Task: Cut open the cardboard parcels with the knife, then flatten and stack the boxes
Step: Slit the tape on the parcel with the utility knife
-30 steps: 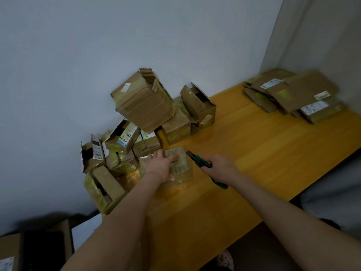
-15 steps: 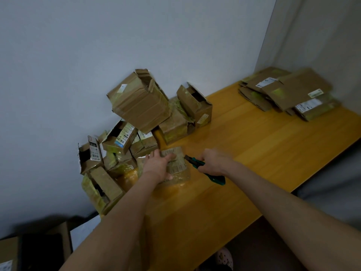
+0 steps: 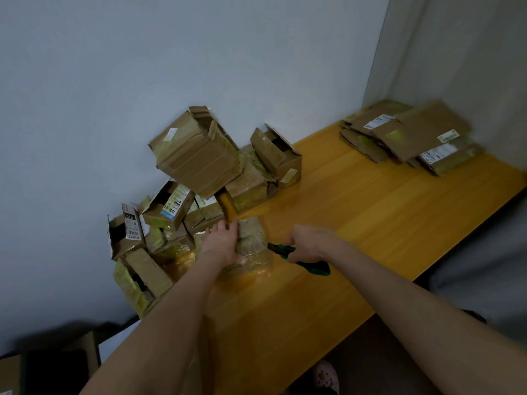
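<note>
Nearest, under the near edge of the desk (image 3: pixel 370 229), a pale slipper (image 3: pixel 325 376) shows on the floor, and off the desk's left end a cardboard box (image 3: pixel 12 372) stands low in the corner of the view. Both bare forearms reach in over the near edge. The left hand (image 3: pixel 225 243) lies palm down on a small taped parcel (image 3: pixel 255 238), fingers laid fairly straight across its top and thumb along its near side, pressing it to the desk rather than clenching it. The parcel sits toward the left end, just in front of the heap. The right hand (image 3: pixel 309 242) is wrapped round the handle of a green and black knife (image 3: pixel 303 260), its tip pointing left at the parcel's right side; whether the blade is in the tape cannot be told. Behind the parcel a heap of boxes (image 3: pixel 182 223) fills the left end against the wall (image 3: pixel 199 67) — some with flaps open, several with white labels and yellowish tape. A large box (image 3: pixel 196 155) perches tilted on top, and a smaller open box (image 3: pixel 278 156) leans at the heap's right. Well apart, in the far right corner of the desk, flattened boxes (image 3: pixel 413 135) lie in a loose, fanned stack.
</note>
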The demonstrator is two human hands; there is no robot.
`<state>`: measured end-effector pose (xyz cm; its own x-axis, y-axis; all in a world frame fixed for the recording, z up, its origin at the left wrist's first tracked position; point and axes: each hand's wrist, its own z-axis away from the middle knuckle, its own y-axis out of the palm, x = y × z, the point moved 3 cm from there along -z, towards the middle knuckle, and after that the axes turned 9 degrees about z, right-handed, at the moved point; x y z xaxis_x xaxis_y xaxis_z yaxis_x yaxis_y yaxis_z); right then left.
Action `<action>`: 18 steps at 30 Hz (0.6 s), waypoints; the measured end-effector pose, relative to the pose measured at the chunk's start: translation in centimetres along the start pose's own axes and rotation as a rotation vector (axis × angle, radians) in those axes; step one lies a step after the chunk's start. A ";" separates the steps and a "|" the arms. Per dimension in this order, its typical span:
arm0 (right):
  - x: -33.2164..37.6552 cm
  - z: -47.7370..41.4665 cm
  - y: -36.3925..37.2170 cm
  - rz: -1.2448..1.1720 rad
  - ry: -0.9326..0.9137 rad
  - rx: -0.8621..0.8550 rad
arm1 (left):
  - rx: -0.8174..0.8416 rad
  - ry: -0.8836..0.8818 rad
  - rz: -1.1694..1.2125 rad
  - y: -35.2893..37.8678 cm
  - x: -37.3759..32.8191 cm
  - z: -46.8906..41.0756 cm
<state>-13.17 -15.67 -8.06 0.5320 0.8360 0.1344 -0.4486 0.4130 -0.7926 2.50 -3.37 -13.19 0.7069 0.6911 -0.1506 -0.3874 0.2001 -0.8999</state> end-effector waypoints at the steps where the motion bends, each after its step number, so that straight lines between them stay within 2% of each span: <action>1: -0.5 0.2 0.3 -0.063 0.003 -0.005 | 0.000 -0.005 -0.004 0.0 0.0 0.0; 4: -2.4 0.3 1.3 -0.424 0.066 -0.051 | -0.005 -0.030 -0.008 -0.3 0.4 -0.2; 8: -4.0 -0.2 1.6 -0.823 0.249 -0.221 | 0.019 -0.094 0.042 -0.1 -0.2 0.5; 10: -3.0 -0.5 1.8 -0.996 0.284 -0.193 | 0.013 -0.195 0.187 0.5 -0.9 1.1; 12: -1.2 -1.0 2.7 -1.133 0.309 -0.089 | -0.008 -0.285 0.318 1.2 -1.7 1.7; 15: 1.5 -1.6 3.9 -1.270 0.305 0.021 | -0.021 -0.305 0.424 2.4 -2.0 2.1; 18: 2.7 -2.4 4.9 -1.380 0.309 0.021 | 0.012 -0.323 0.609 3.2 -1.4 2.2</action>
<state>-12.27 -12.24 -13.00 0.6779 -0.3488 0.6472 0.5448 0.8294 -0.1236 -0.97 -2.17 -14.98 0.1494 0.8549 -0.4968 -0.6677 -0.2833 -0.6884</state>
